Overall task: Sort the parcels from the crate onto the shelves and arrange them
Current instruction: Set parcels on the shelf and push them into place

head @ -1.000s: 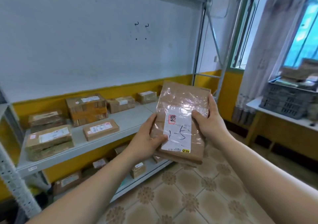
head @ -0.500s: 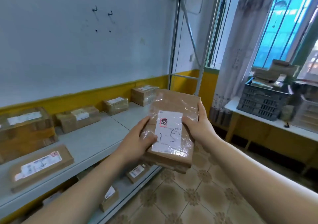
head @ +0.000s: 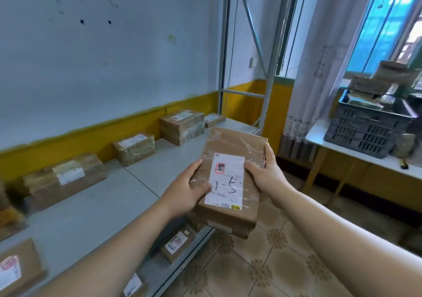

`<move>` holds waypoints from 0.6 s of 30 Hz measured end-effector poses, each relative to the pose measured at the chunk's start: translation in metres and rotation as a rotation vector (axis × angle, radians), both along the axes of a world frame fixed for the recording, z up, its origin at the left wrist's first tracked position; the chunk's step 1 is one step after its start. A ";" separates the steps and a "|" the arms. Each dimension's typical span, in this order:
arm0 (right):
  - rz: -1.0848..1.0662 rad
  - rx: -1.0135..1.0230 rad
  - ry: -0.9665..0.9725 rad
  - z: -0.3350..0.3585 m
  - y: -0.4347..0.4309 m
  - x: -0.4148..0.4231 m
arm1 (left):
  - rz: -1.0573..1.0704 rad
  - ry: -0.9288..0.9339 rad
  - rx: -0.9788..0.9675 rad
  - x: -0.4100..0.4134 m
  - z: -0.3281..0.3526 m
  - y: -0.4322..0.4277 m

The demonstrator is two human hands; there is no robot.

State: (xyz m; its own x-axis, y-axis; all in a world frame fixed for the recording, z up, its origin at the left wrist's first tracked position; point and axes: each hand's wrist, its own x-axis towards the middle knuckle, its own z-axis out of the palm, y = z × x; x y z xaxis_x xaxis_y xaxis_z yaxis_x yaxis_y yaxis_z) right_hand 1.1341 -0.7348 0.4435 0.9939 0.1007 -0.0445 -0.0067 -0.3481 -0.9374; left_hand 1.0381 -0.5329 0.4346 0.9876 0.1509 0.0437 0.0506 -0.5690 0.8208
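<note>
A flat brown parcel (head: 230, 146) wrapped in clear tape, with a white handwritten label, is held in front of me over the front edge of the grey shelf (head: 109, 196). My left hand (head: 185, 189) grips its left edge with the thumb on top. My right hand (head: 267, 173) grips its right edge the same way. The dark grey crate (head: 365, 127) with more parcels piled in it stands on a white table at the right.
Several taped brown parcels line the back of the shelf by the yellow-and-white wall, the largest (head: 181, 125) near the metal upright (head: 222, 52). More parcels (head: 177, 243) lie on the lower shelf. A curtain and window are at the right; tiled floor below.
The view has swung right along the shelf and closer to it. The parcel has sunk lower and nearer the shelf's right end. Both hands keep the same hold.
</note>
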 end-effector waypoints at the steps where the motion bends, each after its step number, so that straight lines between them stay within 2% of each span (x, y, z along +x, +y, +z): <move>1: 0.006 0.006 0.002 -0.003 -0.001 0.012 | 0.004 0.006 0.004 0.012 -0.001 -0.001; 10: 0.098 -0.052 0.053 -0.029 -0.009 0.167 | 0.097 0.086 -0.062 0.153 -0.023 -0.013; 18: 0.319 -0.128 0.130 -0.064 0.083 0.233 | 0.341 0.213 -0.104 0.188 -0.061 0.055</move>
State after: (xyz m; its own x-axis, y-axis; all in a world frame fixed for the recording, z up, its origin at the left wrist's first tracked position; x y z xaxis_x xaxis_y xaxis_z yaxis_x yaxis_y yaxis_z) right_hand 1.3667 -0.6522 0.3794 0.8985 0.3904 -0.2008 0.0051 -0.4666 -0.8845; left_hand 1.2263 -0.4779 0.3731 0.8657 0.4637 -0.1884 0.3964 -0.4054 0.8238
